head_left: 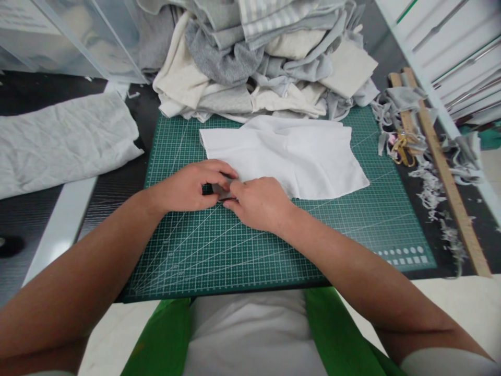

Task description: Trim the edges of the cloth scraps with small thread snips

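A white cloth (305,156) lies spread on a green cutting mat (188,250), slightly rumpled. Both hands meet at its near left corner. My left hand (191,185) is curled there, its thumb and fingers closed on the cloth's edge. Touching it from the right, my right hand (260,201) pinches the same edge between thumb and fingers. A small greyish bit of folded fabric (222,192) shows between the fingertips; the rest of it is hidden by the hands.
Behind the mat rises a heap of grey and cream fabric (227,57). Clear plastic bins (97,36) stand at the back left, above a pale folded cloth (62,141). On the right lie gold-handled scissors (400,149), a wooden ruler (450,183) and fabric scraps (428,190).
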A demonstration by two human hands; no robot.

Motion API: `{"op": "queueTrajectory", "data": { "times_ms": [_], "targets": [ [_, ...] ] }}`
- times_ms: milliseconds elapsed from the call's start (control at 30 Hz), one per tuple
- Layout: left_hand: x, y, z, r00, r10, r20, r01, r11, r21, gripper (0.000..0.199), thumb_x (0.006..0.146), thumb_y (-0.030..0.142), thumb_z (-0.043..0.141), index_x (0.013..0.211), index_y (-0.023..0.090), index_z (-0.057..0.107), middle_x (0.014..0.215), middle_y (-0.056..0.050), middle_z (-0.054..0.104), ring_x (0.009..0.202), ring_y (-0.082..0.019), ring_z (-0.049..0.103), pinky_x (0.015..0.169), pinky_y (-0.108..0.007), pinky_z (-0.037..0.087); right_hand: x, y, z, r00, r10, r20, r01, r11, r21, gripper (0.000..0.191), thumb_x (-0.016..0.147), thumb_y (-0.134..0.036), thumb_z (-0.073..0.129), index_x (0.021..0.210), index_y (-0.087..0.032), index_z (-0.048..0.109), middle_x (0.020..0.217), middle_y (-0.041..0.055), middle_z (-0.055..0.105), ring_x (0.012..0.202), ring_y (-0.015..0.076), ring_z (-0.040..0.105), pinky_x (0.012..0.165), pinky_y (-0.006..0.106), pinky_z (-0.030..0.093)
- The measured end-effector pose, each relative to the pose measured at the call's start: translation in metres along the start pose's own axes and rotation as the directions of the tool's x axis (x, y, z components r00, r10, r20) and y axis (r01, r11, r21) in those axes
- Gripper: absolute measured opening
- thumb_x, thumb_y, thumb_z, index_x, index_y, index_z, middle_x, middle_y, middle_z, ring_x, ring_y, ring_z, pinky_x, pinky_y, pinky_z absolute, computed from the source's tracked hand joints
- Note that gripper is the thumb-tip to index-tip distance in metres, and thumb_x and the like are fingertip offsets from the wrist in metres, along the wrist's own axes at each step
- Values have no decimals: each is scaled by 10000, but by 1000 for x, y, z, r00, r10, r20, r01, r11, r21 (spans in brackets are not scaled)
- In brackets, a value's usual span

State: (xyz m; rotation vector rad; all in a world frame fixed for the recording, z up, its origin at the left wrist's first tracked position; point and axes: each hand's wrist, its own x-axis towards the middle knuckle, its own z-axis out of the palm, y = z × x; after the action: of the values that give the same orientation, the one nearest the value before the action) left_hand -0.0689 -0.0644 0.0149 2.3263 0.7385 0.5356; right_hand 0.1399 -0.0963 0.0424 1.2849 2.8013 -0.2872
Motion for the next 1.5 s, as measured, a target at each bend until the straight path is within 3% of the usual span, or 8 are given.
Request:
{"op": "queueTrajectory", "data": {
  "times_ms": [367, 667, 933, 1500],
  "targets": [
    [-1, 2, -5, 1000, -10, -10, 10, 1000, 0, 279, 741, 86, 536, 947, 190, 694, 1257, -55, 640, 1167, -186, 620, 1025, -295, 483, -5, 4, -26, 1000, 0, -30, 0, 1000, -9, 353, 917, -474, 532, 1061, -181, 668, 891, 85, 754, 794, 263, 698, 616, 327, 398],
    [0, 1, -6, 1000, 0, -24, 0, 999, -35, 220, 772, 97, 553, 900, 190, 706, 1280, -42, 645, 1153, -187, 637, 1008, -274, 499, 11, 3, -15, 998, -58, -38, 59, 998, 35, 325, 906, -458, 551, 1032, -183, 671, 890, 87, 751, 774, 260, 689, 594, 330, 380],
    [-1, 0, -5, 999, 0, -44, -2, 999, -33, 228, 763, 87, 595, 929, 196, 708, 1272, -49, 647, 1142, -187, 638, 1008, -285, 503, 9, 14, -1, 999, -37, -8, 38, 991, 125, 355, 914, -525, 541, 1009, -199, 645, 926, 44, 750, 800, 212, 681, 645, 309, 366],
    [0, 2, -5, 1000, -25, 10, 26, 999, -46, 210, 795, 96, 602, 947, 199, 705, 1276, -55, 632, 1195, -193, 597, 1072, -316, 463, 7, 5, -5, 997, -79, -2, 79, 997, -3, 365, 961, -460, 486, 1137, -168, 617, 929, 84, 759, 802, 253, 701, 617, 327, 382]
  ]
}}
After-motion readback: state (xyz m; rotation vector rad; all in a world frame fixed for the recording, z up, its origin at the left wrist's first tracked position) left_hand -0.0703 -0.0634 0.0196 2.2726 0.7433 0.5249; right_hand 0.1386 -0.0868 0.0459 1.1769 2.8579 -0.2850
